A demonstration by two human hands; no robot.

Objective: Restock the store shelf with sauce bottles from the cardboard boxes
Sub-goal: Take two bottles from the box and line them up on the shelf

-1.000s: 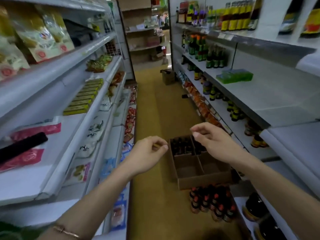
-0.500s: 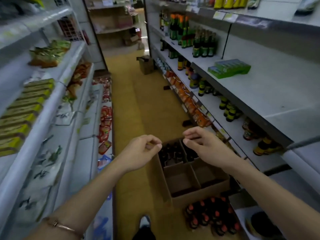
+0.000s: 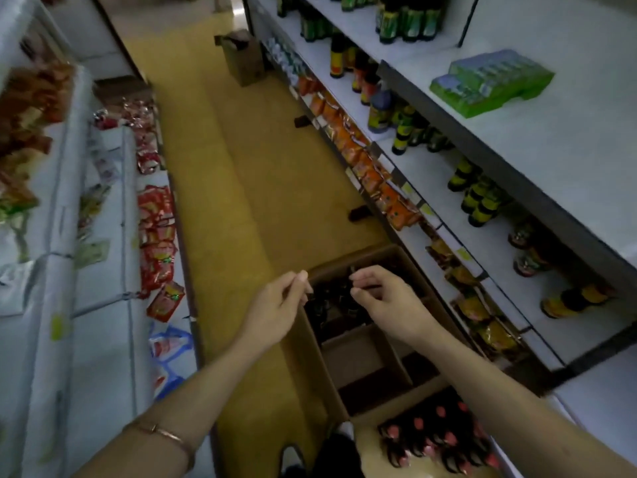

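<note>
Now both hands, left hand [image 3: 275, 307] and right hand [image 3: 386, 298], hover loosely curled and empty over the half-emptied brown cardboard box [image 3: 365, 346], dark sauce bottles [image 3: 331, 298] remaining.

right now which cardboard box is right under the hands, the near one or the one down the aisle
The near cardboard box with dividers and dark bottles: both hands, left hand and right hand, hover over it. The other box stands far down the aisle.
</note>
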